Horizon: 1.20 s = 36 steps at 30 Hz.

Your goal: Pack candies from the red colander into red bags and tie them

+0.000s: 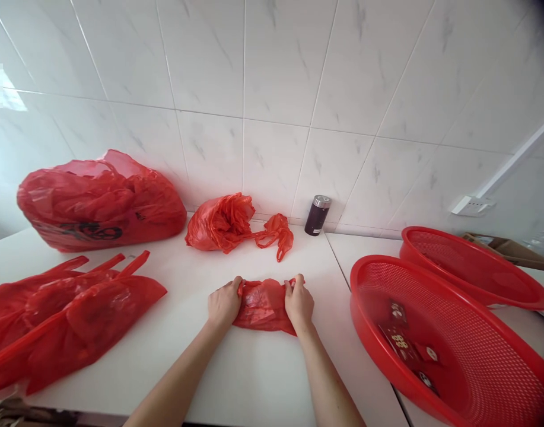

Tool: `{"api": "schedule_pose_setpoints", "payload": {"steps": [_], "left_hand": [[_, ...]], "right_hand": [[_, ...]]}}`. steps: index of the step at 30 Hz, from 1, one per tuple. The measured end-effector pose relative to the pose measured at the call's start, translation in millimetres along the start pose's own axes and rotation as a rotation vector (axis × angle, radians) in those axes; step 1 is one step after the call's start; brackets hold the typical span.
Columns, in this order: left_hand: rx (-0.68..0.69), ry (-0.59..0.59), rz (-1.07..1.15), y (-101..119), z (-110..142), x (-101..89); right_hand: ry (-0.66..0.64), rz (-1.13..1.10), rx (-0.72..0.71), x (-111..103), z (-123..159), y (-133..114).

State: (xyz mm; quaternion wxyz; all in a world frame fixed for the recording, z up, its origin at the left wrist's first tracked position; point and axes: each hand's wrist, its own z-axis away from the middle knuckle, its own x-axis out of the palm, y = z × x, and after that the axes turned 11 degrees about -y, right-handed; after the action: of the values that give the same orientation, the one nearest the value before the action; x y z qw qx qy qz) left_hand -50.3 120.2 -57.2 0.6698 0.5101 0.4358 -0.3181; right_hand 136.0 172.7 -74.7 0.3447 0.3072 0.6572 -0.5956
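The left hand and right hand, fingers curled closed, are pinching 2 opposite sides of the small red bag on the white table, ideally with even tension to avoid tearing.

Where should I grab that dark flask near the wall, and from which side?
Probably grip the dark flask around its body, below the silver lid, coming from the front or right. It stands on its base and looks cylindrical, so a hand could wrap it; the wall is close behind, and a small crumpled red bag lies left.
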Motion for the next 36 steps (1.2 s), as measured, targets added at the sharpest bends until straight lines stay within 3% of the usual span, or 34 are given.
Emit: {"api": "schedule_pose_setpoints", "payload": {"steps": [9, 13, 16, 18, 19, 21, 23, 25, 30, 33, 36], "left_hand": [[-0.042, 0.078, 0.376, -31.5, 61.8, -9.3], [-0.008, 0.108, 0.566, -41.9, 68.9, -19.3], [0.017, 0.284, 0.583, -34.2, 64.2, -38.1], [0.138, 0.433, 0.463, -17.6, 61.2, -48.1], [0.219, 0.433, 0.367, -6.9, 59.9, -50.8], [0.35, 0.254, 0.184, 14.9, 57.2, -51.5], [0.377, -0.014, 0.096, 31.0, 53.7, -50.4], [0.367, -0.175, 0.089, 37.5, 50.1, -54.1], [0.299, -0.286, 0.145, 14.5, 53.1, -99.6], [0.218, -0.277, 0.149, -17.6, 63.6, -133.1], [0.101, -0.202, 0.141, -55.6, 74.2, -154.3]], "right_hand": [[0.094, -0.162, -0.034, -0.1, 4.1, 2.1], [0.101, -0.22, -0.145, -0.9, 8.2, -1.3], [0.108, -0.334, -0.292, -3.5, 12.0, -0.2], [0.128, -0.441, -0.384, -4.3, 14.3, 0.9], [0.139, -0.49, -0.415, -4.5, 15.3, 1.1], [0.157, -0.562, -0.429, -5.6, 17.0, 0.9], [0.178, -0.633, -0.404, -8.4, 18.6, -0.6], [0.177, -0.707, -0.359, -12.6, 20.3, -3.3], [0.074, -0.887, -0.283, -23.1, 25.3, -12.7], [0.063, -0.896, -0.243, -24.9, 27.4, -16.1], [0.036, -0.872, -0.244, -22.5, 28.1, -15.9]]}}
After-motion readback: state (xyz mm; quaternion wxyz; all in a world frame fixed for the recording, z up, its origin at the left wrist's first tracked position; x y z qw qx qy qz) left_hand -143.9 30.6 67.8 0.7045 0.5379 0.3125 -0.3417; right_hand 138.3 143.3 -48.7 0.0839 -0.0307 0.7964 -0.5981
